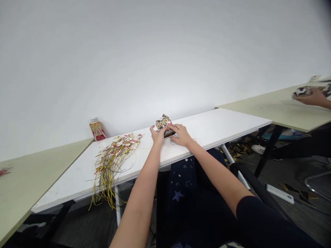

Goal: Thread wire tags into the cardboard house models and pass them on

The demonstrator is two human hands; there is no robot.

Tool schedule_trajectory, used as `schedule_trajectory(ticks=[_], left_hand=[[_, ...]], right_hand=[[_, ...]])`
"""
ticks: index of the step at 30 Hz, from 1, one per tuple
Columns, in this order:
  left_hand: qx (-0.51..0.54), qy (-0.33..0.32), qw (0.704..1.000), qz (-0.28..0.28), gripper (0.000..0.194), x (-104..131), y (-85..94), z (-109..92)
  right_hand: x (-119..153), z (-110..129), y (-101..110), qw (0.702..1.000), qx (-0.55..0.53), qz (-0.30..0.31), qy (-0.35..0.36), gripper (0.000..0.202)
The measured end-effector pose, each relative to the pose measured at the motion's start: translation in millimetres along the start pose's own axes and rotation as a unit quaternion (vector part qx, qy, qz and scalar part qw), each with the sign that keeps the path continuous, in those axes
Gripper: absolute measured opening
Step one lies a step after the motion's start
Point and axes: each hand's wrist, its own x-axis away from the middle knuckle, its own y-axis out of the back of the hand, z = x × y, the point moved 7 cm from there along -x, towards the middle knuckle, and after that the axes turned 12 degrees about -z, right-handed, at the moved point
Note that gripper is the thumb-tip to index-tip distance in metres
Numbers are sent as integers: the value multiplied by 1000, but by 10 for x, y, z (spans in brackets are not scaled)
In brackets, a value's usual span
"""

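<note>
Holding model house [163, 122], labelled bottle [97, 130] by wall [144, 62]

Looks smooth on the white surface [207, 126] mid-frame, like printed card on the small house [161, 122] at centre, like matt cloth on the trousers [182, 177] at bottom centre.

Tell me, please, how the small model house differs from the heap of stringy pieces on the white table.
The model house is held between the left hand and right hand, whereas the stringy heap lies untouched. The house is compact; the heap sprawls wider, with yellow and dark strands hanging over the edge of the white table. Both show red-and-white striped parts.
</note>
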Motion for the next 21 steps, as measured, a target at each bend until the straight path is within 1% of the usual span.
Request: schedule_trajectory(ticks=[3,6,9,12,18,21], left_hand=[[12,22,1000,-2,91,8,-1,18],[20,23,1000,-3,90,24,-4,-8],[29,31,999,-2,88,40,-5,-25],[36,36,999,4,88,54,-11,-37],[34,31,999,18,90,41,-35,-5],[12,5,1000,24,91,12,-45,20]], right_hand=[[-6,-4,16,1000,-4,-13,-9,50],[-15,-2,34,999,-13,-29,-6,47],[-27,-2,47,999,-13,-44,1,52],[-41,-8,59,998,10,-55,3,58],[-70,11,74,998,31,-59,8,58],[-75,9,86,997,35,-67,6,53]])
